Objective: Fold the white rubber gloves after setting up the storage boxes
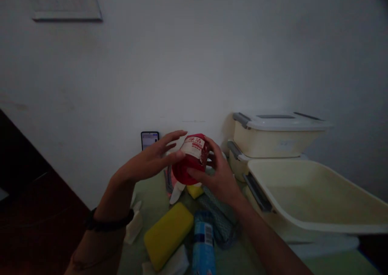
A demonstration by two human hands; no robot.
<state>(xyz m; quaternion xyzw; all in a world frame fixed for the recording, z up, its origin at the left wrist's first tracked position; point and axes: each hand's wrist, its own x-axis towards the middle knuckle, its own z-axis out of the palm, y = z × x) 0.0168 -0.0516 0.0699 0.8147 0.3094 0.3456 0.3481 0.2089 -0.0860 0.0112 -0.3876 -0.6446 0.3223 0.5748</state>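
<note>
Above the table, my right hand (pixel 220 174) holds a red jar-like container (pixel 194 155) with a white and red printed label. It is tilted, with its round red end toward me. The right fingers wrap behind it and the thumb presses on the near side. My left hand (pixel 157 153) is at its left side, fingers stretched out and apart, the thumb tip at the label's edge. I cannot tell whether that thumb presses on it. Below lie a yellow sponge-like block (pixel 169 236), a blue cylindrical pack (pixel 204 244) with a barcode and a grey-green meshed cloth (pixel 218 214).
At the right stands an open cream bin (pixel 318 229) with a grey latch. Behind it a lidded cream box (pixel 269 141) is stacked on another. A phone (pixel 150 139) leans against the wall. White folded pieces (pixel 135 226) lie by my left forearm.
</note>
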